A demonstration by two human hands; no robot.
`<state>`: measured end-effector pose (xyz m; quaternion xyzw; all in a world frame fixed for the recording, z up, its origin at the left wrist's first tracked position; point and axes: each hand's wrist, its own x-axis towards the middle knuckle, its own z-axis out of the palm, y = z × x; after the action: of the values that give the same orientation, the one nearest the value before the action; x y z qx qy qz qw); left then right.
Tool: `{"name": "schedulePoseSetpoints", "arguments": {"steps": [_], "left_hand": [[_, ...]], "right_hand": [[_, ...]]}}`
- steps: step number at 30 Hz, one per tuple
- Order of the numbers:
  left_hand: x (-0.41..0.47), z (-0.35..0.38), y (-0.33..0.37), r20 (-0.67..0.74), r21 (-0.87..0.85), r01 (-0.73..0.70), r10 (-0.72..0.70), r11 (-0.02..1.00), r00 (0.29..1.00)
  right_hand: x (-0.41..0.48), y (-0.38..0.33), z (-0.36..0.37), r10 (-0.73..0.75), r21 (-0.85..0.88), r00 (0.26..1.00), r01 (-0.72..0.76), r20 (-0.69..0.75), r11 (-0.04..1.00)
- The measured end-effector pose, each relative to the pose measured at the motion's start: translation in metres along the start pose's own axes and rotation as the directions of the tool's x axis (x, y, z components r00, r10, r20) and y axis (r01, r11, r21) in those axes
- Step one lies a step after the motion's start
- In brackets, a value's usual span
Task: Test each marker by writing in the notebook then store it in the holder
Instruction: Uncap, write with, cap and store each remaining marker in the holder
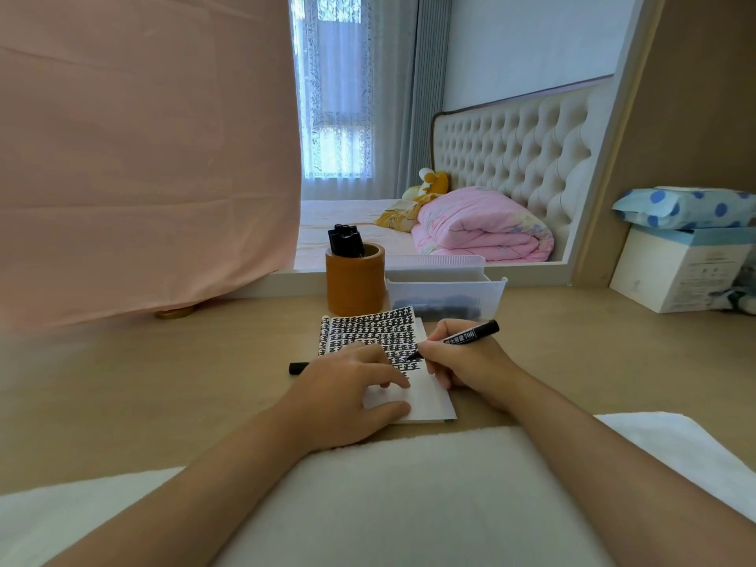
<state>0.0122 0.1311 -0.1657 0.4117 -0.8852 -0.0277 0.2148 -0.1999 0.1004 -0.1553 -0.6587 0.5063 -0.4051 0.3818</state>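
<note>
A small notebook (425, 396) lies open on the wooden desk, most of its page filled with rows of black marks. My right hand (462, 364) grips a black marker (470, 334) with its tip touching the page. My left hand (352, 386) rests on the lower part of the page with relaxed fingers. A black cap (298, 367) pokes out from under the left hand's far side. Behind the notebook stands an orange cylindrical holder (355, 286) with several black markers (345, 239) upright in it.
A clear plastic bin (446, 296) holding dark markers sits right of the holder. A white box (679, 272) with a blue dotted pack on top stands at the far right. Pink cloth (143, 157) hangs at the left; a mirror behind the desk reflects a bed.
</note>
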Motion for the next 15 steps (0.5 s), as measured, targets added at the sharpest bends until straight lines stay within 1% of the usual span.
{"name": "schedulePoseSetpoints", "arguments": {"steps": [4, 7, 10, 15], "left_hand": [[-0.0029, 0.0015, -0.0002, 0.044, 0.008, -0.005, 0.005, 1.000, 0.999], [-0.0026, 0.0015, -0.0002, 0.062, 0.010, 0.014, -0.015, 1.000, 0.998], [-0.0017, 0.0003, 0.0009, 0.071, 0.004, 0.027, -0.027, 1.000, 0.997], [-0.0027, 0.0001, 0.0012, 0.089, -0.006, 0.047, -0.046, 0.999, 0.995]], "right_hand": [[-0.0020, 0.0011, 0.0020, -0.024, -0.029, 1.000, 0.024, 0.019, 0.999], [-0.0012, 0.0011, 0.0039, -0.031, -0.074, 1.000, 0.031, 0.005, 0.997], [0.0000, 0.0032, 0.0054, -0.038, -0.100, 0.999, 0.037, -0.013, 0.994], [-0.0011, 0.0038, 0.0061, -0.061, -0.120, 0.998, 0.061, 0.002, 0.991]]}}
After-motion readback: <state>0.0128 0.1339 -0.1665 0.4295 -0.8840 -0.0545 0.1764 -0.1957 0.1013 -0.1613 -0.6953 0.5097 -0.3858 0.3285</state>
